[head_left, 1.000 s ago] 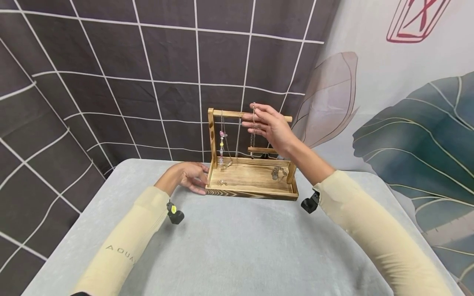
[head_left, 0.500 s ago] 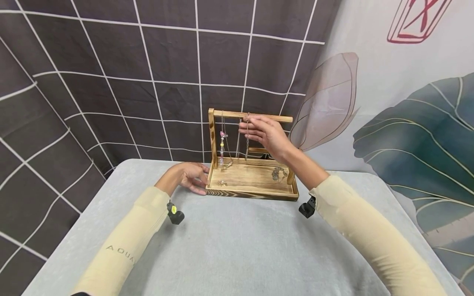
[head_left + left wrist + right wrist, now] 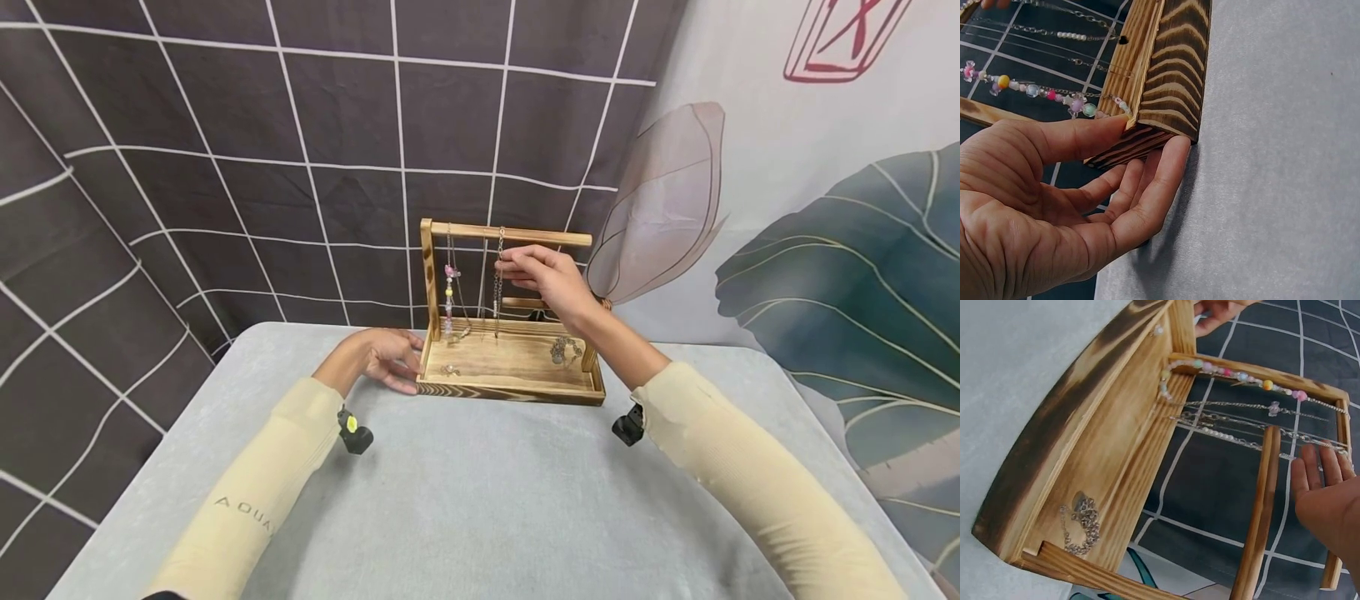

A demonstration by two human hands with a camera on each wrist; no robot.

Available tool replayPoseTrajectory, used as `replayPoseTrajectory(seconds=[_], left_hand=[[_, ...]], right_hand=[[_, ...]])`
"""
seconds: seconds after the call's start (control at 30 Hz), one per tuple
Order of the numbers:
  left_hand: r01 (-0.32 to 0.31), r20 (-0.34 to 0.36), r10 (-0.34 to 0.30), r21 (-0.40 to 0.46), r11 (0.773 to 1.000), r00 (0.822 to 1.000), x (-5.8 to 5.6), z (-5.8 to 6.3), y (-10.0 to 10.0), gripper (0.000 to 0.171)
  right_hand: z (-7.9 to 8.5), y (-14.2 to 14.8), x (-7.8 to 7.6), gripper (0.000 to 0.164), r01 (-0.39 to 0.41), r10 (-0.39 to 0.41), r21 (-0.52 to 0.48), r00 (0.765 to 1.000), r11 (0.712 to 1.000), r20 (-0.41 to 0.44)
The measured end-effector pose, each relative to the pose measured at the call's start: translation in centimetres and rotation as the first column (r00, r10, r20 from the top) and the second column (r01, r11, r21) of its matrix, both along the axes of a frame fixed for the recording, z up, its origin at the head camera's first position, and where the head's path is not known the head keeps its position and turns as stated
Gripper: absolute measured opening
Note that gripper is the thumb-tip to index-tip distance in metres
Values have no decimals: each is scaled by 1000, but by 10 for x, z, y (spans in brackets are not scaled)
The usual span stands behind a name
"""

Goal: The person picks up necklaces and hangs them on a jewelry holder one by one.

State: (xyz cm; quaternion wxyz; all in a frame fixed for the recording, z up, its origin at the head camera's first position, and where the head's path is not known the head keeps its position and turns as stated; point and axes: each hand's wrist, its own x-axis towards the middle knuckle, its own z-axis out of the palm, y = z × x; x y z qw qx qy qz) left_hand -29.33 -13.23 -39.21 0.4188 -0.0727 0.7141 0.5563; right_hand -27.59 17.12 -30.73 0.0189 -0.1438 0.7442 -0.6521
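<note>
A wooden jewelry stand with a tray base and a top bar stands on the table. My left hand grips its left front corner; in the left wrist view the thumb lies on the rim and fingers press the outer side. A chain necklace with small white beads hangs from the top bar. My right hand is beside it, fingertips at the chain just below the bar, fingers nearly straight in the right wrist view. Left of it hangs a colourful beaded necklace. The right thumb is partly hidden.
A bunched silver chain lies in the tray's right part, and a small piece of jewelry at its left. A shorter lower bar juts from the right side. Behind hangs a dark gridded curtain. The grey table extends in front.
My right hand has moved left and down with the chain, which now hangs from the top bar; the hand has then shifted slightly right. My left hand has stayed on the stand.
</note>
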Motion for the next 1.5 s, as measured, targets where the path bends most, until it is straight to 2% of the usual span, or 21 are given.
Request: replayPoseTrajectory(seconds=[0.4,0.6,0.83,0.97,1.2,1.5], left_hand=[[-1,-4,1,-5,1000,1000,-1,-1,0,60],[1,-10,-1,-2,1000,1000,-1,1,0,59],[14,-14,-14,-2,1000,1000,-2,0,0,56],[11,-7,-11,0,1000,1000,-2,0,0,55],[11,-12,-11,-1,1000,1000,-3,1,0,55],[1,2,-1,9,1000,1000,-2,0,0,58]], right_hand=[[-4,9,4,42,34,-34,9,999,999,20],[-5,12,6,46,29,-27,-40,998,999,49],[-11,12,14,47,6,5,-144,997,990,76],[-14,12,19,47,-17,30,-156,997,988,78],[-22,15,26,43,-66,71,-79,996,995,57],[-41,24,29,40,-76,74,26,994,997,77]])
